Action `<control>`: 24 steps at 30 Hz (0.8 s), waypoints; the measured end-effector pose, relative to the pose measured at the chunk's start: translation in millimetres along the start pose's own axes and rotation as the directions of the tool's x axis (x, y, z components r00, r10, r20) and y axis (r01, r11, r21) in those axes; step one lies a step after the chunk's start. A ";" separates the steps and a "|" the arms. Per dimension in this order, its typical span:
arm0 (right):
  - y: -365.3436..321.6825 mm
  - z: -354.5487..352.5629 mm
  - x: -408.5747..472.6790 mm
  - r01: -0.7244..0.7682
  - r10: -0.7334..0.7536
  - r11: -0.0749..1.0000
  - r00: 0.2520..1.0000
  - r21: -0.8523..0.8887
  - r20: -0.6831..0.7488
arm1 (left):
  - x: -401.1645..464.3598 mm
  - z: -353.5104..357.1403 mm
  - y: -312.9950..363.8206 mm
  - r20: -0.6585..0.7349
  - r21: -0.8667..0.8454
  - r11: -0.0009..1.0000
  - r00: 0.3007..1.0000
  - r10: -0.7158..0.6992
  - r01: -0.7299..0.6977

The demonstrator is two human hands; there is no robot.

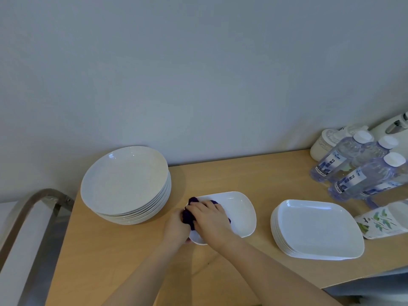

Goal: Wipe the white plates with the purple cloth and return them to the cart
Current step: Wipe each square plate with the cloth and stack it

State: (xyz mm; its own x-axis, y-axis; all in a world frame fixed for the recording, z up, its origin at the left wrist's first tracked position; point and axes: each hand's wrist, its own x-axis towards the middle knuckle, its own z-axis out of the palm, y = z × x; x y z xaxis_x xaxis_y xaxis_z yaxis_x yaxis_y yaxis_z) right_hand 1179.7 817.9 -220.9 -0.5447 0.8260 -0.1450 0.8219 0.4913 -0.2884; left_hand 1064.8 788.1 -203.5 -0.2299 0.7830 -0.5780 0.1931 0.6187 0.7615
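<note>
Pale wall behind; wooden table (123,261) carries everything. I log: stack of round white plates (124,180) toward left rear corner, stack of rectangular white plates (318,228) toward right edge. Between them, single rectangular white plate (239,214), long axis left-right. Right hand (210,219), fingers curled, presses bunched purple cloth (188,217) on its left end; left hand (175,226) grips that rim. Unwiped surface lies rightward.

I am seeing two bare forearms reaching in from the bottom edge toward the white plate (240,212), with no sleeves, watch or rings showing on either; the left hand (175,227) and the right hand (210,219) are wearing no gloves, and the fingers are looking short and rounded
</note>
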 end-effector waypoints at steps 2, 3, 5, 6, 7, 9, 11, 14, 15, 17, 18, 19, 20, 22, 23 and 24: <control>6.4 -1.4 2.2 -0.038 0.037 0.998 0.999 -0.052 -0.015 | 1.6 0.0 -2.0 0.010 -0.006 1.000 1.000 -0.027 0.027; 10.1 -3.6 3.1 -0.074 0.072 0.995 0.997 -0.071 -0.025 | 2.2 0.1 -2.7 0.016 -0.014 0.999 0.999 -0.038 0.038; 19.0 -9.4 2.2 -0.163 0.158 0.982 0.986 -0.098 -0.059 | 2.5 0.3 -4.2 0.030 -0.030 0.999 0.999 -0.040 0.041; 25.1 -12.5 0.0 -0.212 0.204 0.972 0.976 -0.101 -0.080 | 2.5 0.3 -5.1 0.035 -0.030 0.999 0.999 -0.030 0.031; 32.9 -15.5 -4.0 -0.265 0.256 0.959 0.962 -0.095 -0.096 | 2.2 0.3 -5.6 0.036 -0.025 0.999 0.999 -0.019 0.020; 50.7 -21.1 -15.1 -0.394 0.386 0.918 0.914 -0.048 -0.122 | 2.0 0.8 -5.8 0.026 -0.009 1.000 1.000 -0.007 0.007; 62.9 -25.0 -25.2 -0.485 0.480 0.874 0.870 -0.022 -0.114 | 0.6 1.7 -4.9 0.013 0.004 1.000 1.000 0.003 -0.003; 60.9 -24.5 -35.1 -0.516 0.511 0.854 0.856 -0.073 -0.074 | -2.7 3.8 -2.9 -0.008 0.041 0.999 0.999 0.035 -0.035; 57.2 -23.2 -37.4 -0.527 0.524 0.847 0.850 -0.076 -0.058 | -3.8 4.7 -2.9 -0.014 0.043 0.998 0.999 0.039 -0.038; 48.7 -18.6 -41.1 -0.537 0.537 0.841 0.843 -0.064 -0.024 | -5.0 5.6 -3.0 -0.019 0.026 0.999 0.999 0.036 -0.035; 43.4 -16.1 -42.9 -0.526 0.527 0.849 0.850 -0.056 -0.003 | -5.6 5.6 -3.5 -0.018 0.014 0.999 0.999 0.033 -0.033; 37.2 -13.9 -44.2 -0.502 0.504 0.863 0.864 -0.044 0.017 | -6.1 5.0 -4.1 -0.015 0.003 1.000 0.999 0.028 -0.028; 30.8 -11.8 -44.9 -0.470 0.471 0.882 0.882 -0.031 0.033 | -6.5 4.5 -4.8 -0.012 -0.009 1.000 1.000 0.023 -0.024; 17.4 -8.8 -44.7 -0.389 0.389 0.921 0.919 -0.013 0.058 | -8.1 3.8 -5.6 -0.006 -0.028 0.999 1.000 0.019 -0.019; 11.3 -7.7 -44.1 -0.343 0.343 0.939 0.937 -0.008 0.070 | -9.1 3.4 -5.8 -0.007 -0.031 0.999 1.000 0.017 -0.018; 6.2 -6.9 -43.3 -0.298 0.297 0.955 0.951 -0.002 0.082 | -10.4 3.0 -5.7 -0.012 -0.034 0.999 1.000 0.016 -0.016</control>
State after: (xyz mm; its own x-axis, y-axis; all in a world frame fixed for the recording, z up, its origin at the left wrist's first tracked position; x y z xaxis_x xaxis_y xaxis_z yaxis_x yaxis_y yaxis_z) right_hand 1209.5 787.1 -209.9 -0.2878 0.9092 -0.3008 0.9471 0.2238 -0.2299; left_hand 1069.0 776.6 -202.7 -0.2380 0.7920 -0.5623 0.1647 0.6034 0.7802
